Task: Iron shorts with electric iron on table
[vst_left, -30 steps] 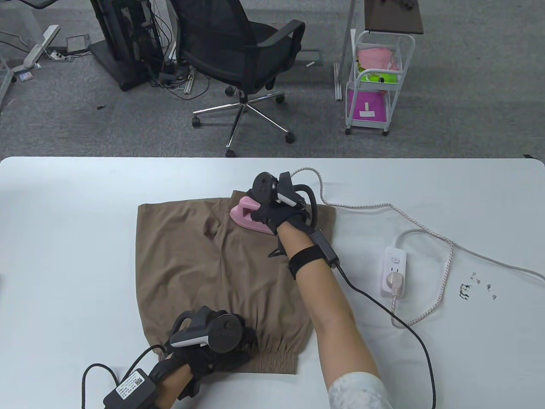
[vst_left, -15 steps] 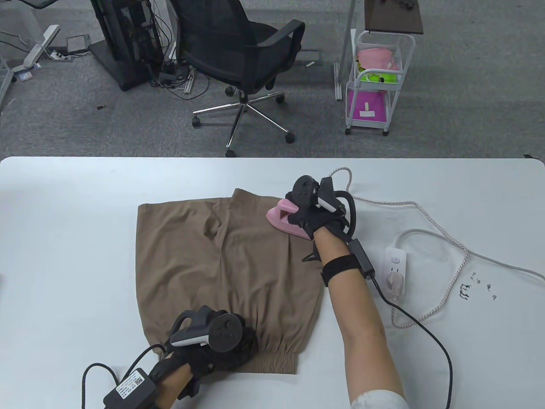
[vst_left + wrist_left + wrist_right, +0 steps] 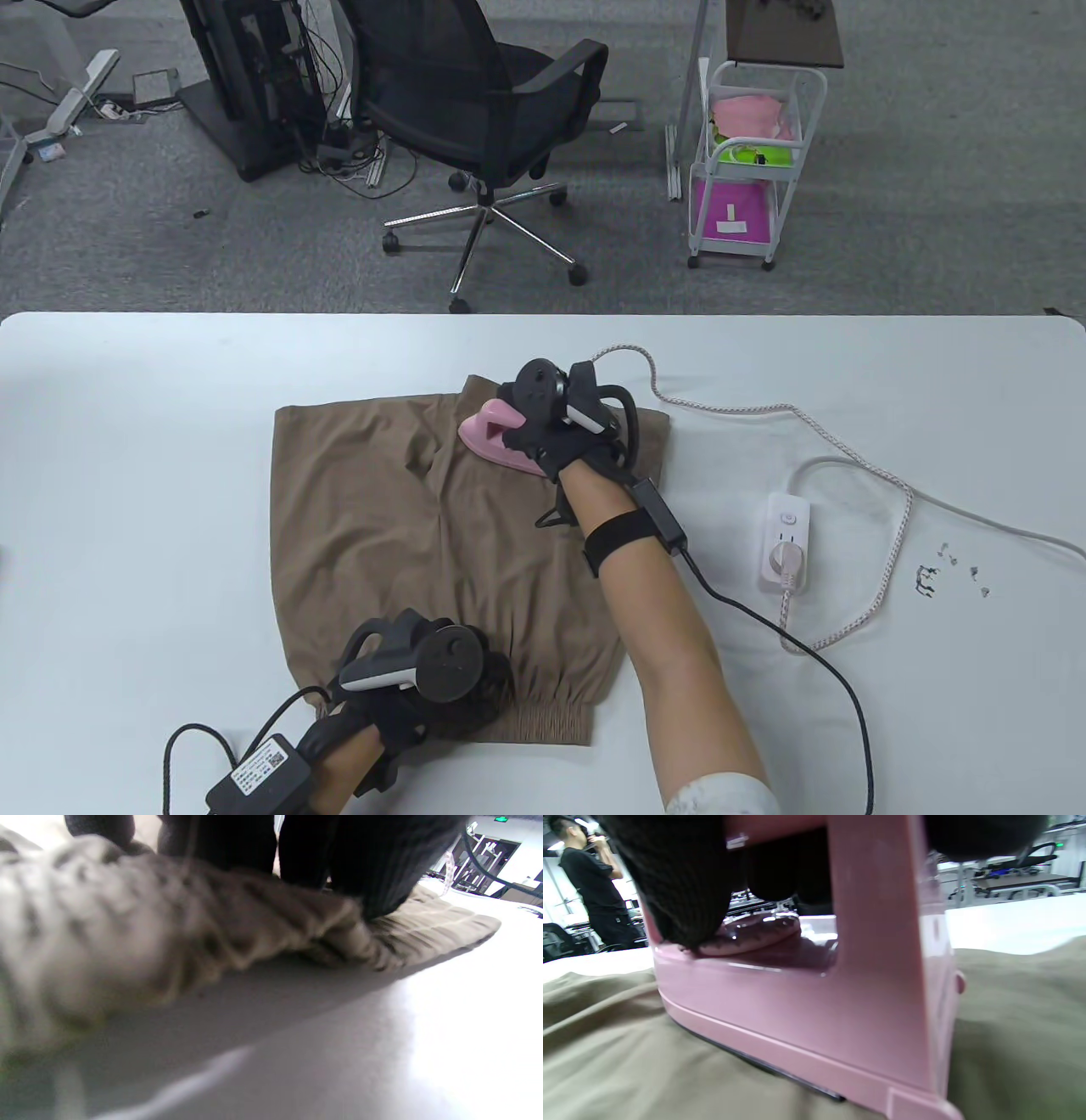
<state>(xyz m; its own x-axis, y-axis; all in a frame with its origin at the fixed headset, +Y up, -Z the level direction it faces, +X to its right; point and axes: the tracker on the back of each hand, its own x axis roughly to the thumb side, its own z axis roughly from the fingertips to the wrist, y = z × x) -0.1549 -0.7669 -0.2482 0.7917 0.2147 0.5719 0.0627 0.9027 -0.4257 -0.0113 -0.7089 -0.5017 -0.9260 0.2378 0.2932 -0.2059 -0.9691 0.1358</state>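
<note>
Brown shorts [image 3: 407,543] lie flat on the white table [image 3: 127,475], with the elastic waistband [image 3: 543,722] at the near edge. My right hand [image 3: 543,433] grips the handle of a pink electric iron [image 3: 488,437], which rests sole-down on the far part of the shorts. The right wrist view shows the iron [image 3: 814,1005] on the fabric [image 3: 628,1069] with my fingers [image 3: 678,891] around its handle. My left hand [image 3: 458,688] presses on the waistband area. The left wrist view shows its fingers [image 3: 373,870] pressing the gathered waistband [image 3: 212,925].
The iron's braided cord [image 3: 848,458] loops over the table to a white power strip [image 3: 785,543] on the right. Small dark scraps [image 3: 950,577] lie further right. Beyond the table stand an office chair [image 3: 475,110] and a white cart [image 3: 751,161].
My right hand slid the iron right to the shorts' right edge, then back left toward the middle of the far hem. My left hand has stayed on the waistband.
</note>
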